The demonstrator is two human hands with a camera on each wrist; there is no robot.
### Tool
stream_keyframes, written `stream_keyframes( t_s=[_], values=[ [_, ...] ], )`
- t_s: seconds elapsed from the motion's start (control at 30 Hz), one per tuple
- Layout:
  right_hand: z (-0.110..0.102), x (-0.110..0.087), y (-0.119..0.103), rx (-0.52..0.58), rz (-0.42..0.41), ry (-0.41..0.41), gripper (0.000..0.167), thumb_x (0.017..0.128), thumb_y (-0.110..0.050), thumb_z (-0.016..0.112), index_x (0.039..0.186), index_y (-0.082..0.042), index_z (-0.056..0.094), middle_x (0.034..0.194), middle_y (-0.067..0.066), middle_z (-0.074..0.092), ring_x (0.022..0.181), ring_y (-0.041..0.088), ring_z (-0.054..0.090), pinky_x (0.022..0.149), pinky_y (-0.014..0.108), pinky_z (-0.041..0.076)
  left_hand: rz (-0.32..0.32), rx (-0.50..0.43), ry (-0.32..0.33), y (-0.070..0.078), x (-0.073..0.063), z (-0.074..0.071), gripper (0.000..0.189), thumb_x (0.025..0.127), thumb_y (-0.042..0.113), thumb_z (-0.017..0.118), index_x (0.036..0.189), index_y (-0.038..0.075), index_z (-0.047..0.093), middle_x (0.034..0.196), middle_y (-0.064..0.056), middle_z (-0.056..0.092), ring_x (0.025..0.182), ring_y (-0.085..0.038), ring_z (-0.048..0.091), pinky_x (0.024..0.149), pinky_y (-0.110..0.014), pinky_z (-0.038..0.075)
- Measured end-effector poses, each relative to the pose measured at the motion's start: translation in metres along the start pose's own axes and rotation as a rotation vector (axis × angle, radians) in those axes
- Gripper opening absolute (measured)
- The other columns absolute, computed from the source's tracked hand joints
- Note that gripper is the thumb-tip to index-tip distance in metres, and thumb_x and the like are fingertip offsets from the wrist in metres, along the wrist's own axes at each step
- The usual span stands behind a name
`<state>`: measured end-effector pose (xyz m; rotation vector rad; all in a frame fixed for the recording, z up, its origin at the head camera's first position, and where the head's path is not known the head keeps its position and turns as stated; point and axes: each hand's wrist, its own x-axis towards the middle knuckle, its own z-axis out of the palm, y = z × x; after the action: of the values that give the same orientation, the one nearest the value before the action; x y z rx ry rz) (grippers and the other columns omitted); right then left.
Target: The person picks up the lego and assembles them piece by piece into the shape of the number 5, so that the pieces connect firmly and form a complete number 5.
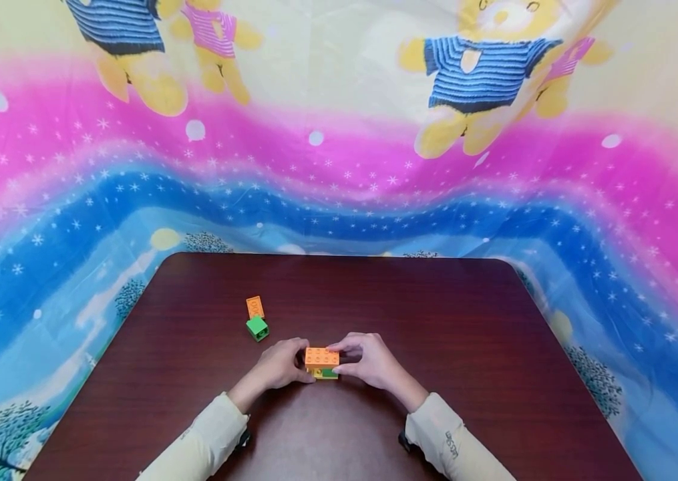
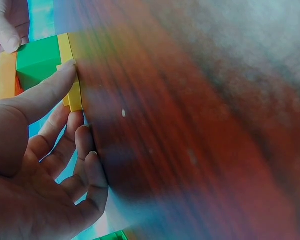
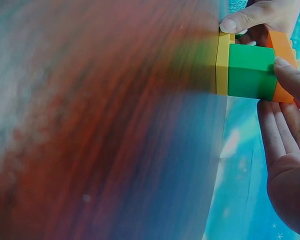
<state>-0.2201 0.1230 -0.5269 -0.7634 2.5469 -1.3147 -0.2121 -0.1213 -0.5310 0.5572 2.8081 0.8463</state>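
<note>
Plain orange studded plastic brick [image 1: 322,357], green plastic block [image 3: 251,71] and flat yellow plastic plate [image 3: 222,65]; a second orange rectangular piece [image 1: 255,306] and small green block [image 1: 257,327]; a dark reddish-brown, wood-grained counter [image 1: 423,300]; cream fabric sleeves [image 1: 215,427]; a hanging cloth [image 1: 345,224] in cream, pink and blue bands, with white snowflakes [image 1: 392,180] and yellow bears [image 1: 477,73] in blue-striped or pink-striped tops [image 1: 501,73].

Left arm [image 1: 200,437] in from 7 o'clock, right arm [image 1: 455,437] from 5. Left hand [image 1: 281,364] aimed at 2, right hand [image 1: 371,363] at 10; both pinching thumb-to-fingers.

Smooth plastic bricks [image 3: 251,71], glossy wood-grained table [image 1: 435,300]
</note>
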Motion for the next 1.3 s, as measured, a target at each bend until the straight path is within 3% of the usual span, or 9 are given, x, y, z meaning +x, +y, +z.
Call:
stream_keyframes(
  t_s=[0.27,0.47,0.7,0.87,1.1,1.2,1.3],
  values=[
    [0.001,0.001,0.0,-0.017,-0.016,-0.002,0.041,0.084,-0.016,0.087,0.123,-0.025,0.077,0.108,-0.007,0.071,0.104,0.014,0.074,0.089,0.03,0.06,0.013,-0.01,-0.008,-0.003,-0.001,-0.002,0.037,0.075,0.029,0.094,0.085,0.021,0.059,0.085,0.004,0.062,0.072,-0.009,0.053,0.065,-0.03,0.042],
    [0.001,0.001,0.001,-0.017,-0.022,0.001,0.041,0.083,-0.016,0.088,0.122,-0.026,0.077,0.108,-0.008,0.071,0.105,0.014,0.074,0.089,0.03,0.06,0.057,-0.096,-0.02,-0.008,-0.005,-0.009,0.034,0.078,0.023,0.092,0.098,0.016,0.066,0.094,0.0,0.064,0.082,-0.015,0.058,0.072,-0.031,0.048],
    [0.001,0.001,0.0,-0.003,-0.002,0.001,0.041,0.082,-0.016,0.089,0.121,-0.025,0.078,0.109,-0.007,0.072,0.105,0.014,0.074,0.088,0.029,0.06,0.066,-0.185,0.105,-0.016,-0.014,-0.027,0.035,0.086,0.016,0.086,0.117,0.011,0.069,0.104,-0.006,0.067,0.09,-0.021,0.066,0.08,-0.037,0.056],
    [0.0,0.001,0.001,-0.011,0.013,-0.001,0.042,0.082,-0.017,0.089,0.121,-0.026,0.078,0.111,-0.007,0.072,0.105,0.015,0.074,0.088,0.03,0.06,-0.035,-0.214,0.261,-0.027,-0.017,-0.043,0.038,0.092,0.017,0.08,0.126,0.01,0.066,0.114,-0.014,0.067,0.1,-0.027,0.067,0.088,-0.049,0.055],
    [-0.001,-0.001,0.001,-0.014,0.03,-0.002,0.043,0.083,-0.018,0.088,0.123,-0.027,0.077,0.112,-0.007,0.071,0.107,0.018,0.074,0.089,0.032,0.06,-0.228,-0.209,0.462,-0.051,-0.02,-0.056,0.045,0.094,0.019,0.078,0.135,0.008,0.063,0.123,-0.017,0.065,0.109,-0.035,0.066,0.094,-0.054,0.051],
    [-0.001,-0.001,0.001,-0.006,0.027,0.001,0.043,0.082,-0.017,0.088,0.123,-0.026,0.077,0.111,-0.006,0.071,0.108,0.019,0.073,0.09,0.032,0.06,-0.291,-0.215,0.511,-0.059,-0.021,-0.056,0.041,0.097,0.019,0.073,0.134,0.005,0.063,0.123,-0.018,0.064,0.109,-0.036,0.066,0.093,-0.052,0.049],
    [-0.001,-0.001,0.001,0.0,0.02,-0.001,0.042,0.082,-0.016,0.089,0.122,-0.026,0.078,0.111,-0.007,0.071,0.107,0.018,0.073,0.09,0.032,0.06,-0.351,-0.233,0.518,-0.065,-0.022,-0.054,0.038,0.099,0.022,0.069,0.133,0.005,0.064,0.123,-0.017,0.063,0.107,-0.034,0.065,0.089,-0.048,0.048]
  ],
)
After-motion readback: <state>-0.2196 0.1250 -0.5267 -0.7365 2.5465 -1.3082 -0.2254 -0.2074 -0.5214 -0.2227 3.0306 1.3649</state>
